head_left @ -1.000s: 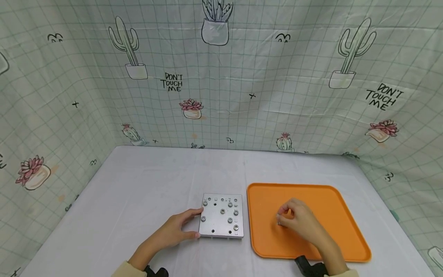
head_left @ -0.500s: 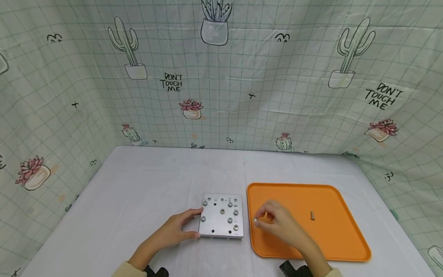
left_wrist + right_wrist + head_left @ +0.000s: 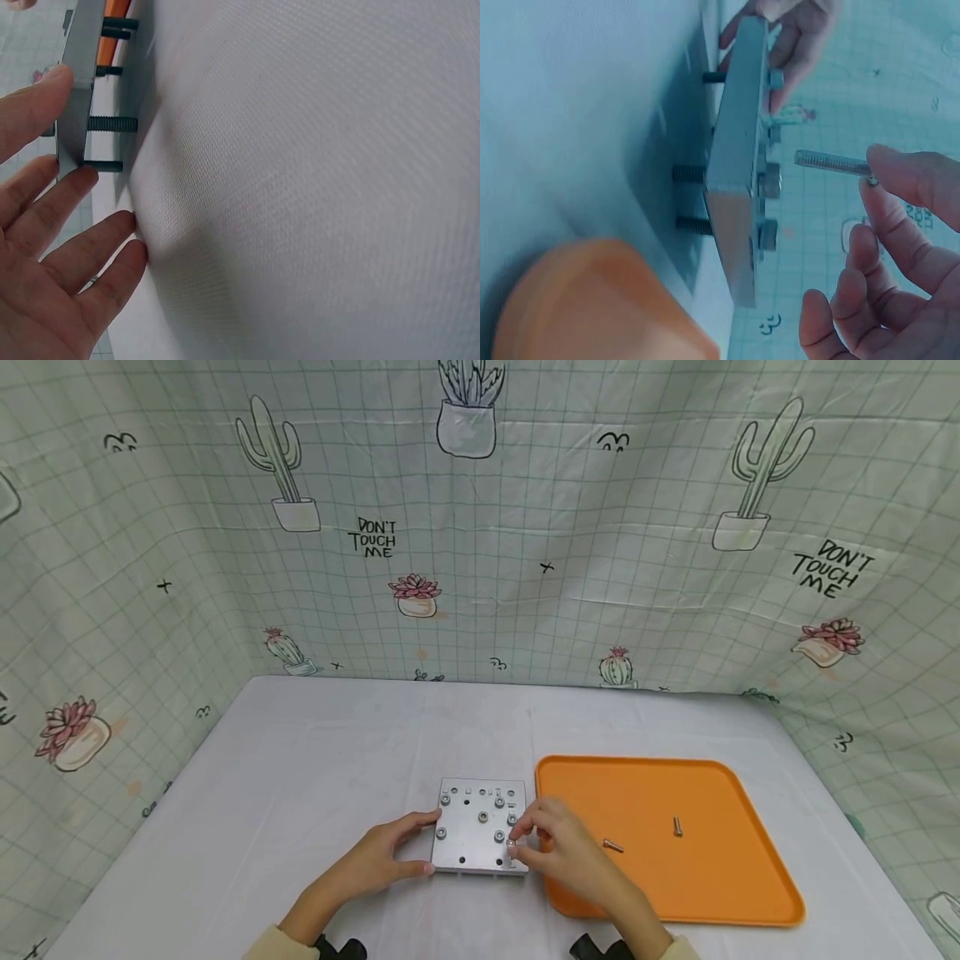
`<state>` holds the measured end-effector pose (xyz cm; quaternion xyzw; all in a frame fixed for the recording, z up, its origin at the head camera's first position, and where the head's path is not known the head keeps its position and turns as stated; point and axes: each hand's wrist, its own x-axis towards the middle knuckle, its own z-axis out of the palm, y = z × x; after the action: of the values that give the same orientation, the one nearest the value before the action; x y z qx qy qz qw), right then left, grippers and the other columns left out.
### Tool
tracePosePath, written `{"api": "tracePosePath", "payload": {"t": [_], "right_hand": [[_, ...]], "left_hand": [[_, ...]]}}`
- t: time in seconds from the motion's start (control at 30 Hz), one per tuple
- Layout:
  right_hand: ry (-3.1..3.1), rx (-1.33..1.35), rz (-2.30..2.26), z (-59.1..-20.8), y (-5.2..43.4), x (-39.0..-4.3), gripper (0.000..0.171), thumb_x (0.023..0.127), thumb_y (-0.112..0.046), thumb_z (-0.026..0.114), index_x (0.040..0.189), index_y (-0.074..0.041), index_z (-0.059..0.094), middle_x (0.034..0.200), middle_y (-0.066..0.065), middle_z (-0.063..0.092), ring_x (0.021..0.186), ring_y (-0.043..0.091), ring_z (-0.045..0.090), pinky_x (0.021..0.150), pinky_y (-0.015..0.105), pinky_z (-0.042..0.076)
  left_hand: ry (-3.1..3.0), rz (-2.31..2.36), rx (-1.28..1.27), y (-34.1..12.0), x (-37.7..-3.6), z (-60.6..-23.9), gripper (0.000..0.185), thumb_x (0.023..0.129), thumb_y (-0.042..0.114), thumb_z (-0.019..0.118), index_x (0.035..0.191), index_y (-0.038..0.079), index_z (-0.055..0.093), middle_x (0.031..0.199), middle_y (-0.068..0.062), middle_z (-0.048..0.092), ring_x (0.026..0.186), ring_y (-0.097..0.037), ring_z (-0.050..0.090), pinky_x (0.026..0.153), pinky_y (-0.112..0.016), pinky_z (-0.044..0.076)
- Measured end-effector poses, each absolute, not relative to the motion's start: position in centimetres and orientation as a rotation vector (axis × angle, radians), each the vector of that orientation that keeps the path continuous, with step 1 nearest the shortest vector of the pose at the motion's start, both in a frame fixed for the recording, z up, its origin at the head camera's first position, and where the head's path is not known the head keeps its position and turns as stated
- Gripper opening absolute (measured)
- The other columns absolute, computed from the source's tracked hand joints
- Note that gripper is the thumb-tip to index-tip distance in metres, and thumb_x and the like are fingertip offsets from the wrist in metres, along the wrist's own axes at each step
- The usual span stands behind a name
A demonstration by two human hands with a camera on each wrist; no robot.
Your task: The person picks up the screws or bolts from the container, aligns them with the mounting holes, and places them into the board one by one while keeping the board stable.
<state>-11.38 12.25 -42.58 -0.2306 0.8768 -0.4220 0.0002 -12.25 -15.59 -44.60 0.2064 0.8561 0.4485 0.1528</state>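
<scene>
Hanging beyond the left hand (image 3: pixel 378 852) and the right hand (image 3: pixel 564 845), a cloth (image 3: pixel 495 543) printed with a grid and potted cacti surrounded the white table (image 3: pixel 360 735) where both hands worked. A shallow orange tray (image 3: pixel 720 868) lay mostly to the right of the right hand, whose forearm passed over the tray's near left part. Between the two hands, just left of the tray, was a silver metal plate (image 3: pixel 468 839). Several bolts sat in its holes, heads on top and threaded shanks jutting out beneath; a few other holes showed dark.

The left hand was spread wide, its fingers fairly straight, with thumb and fingertips touching the side of the plate nearest it rather than wrapping round. The right hand bent over the plate's right edge, thumb and index finger meeting in a pinch, the remaining fingers loosely curled. In that pinch was a small bolt (image 3: pixel 832 163), its threaded end directed at the plate's top and apart from it, its head end mostly hidden by the fingertips.

Two more lay loose in the tray: a nearer bolt (image 3: pixel 613 845) just right of the right hand, and a farther bolt (image 3: pixel 678 827) well to the right of it.
</scene>
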Motion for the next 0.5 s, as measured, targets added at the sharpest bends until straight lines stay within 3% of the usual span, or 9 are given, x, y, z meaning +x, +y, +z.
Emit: {"api": "tracePosePath", "payload": {"t": [0.5], "right_hand": [[2.778, -0.655, -1.267, -43.4, 10.7, -11.1, 0.011, 0.077, -0.014, 0.074, 0.08, -0.019, 0.064, 0.087, -0.013, 0.049, 0.083, 0.013, 0.044, 0.068, 0.018, 0.042]], "left_hand": [[2.461, 1.279, 0.563, -15.5, -12.3, -44.5, 0.063, 0.079, 0.023, 0.074, 0.134, 0.009, 0.048, 0.141, -0.016, 0.045, 0.129, -0.04, 0.041, 0.107, -0.053, 0.034]]}}
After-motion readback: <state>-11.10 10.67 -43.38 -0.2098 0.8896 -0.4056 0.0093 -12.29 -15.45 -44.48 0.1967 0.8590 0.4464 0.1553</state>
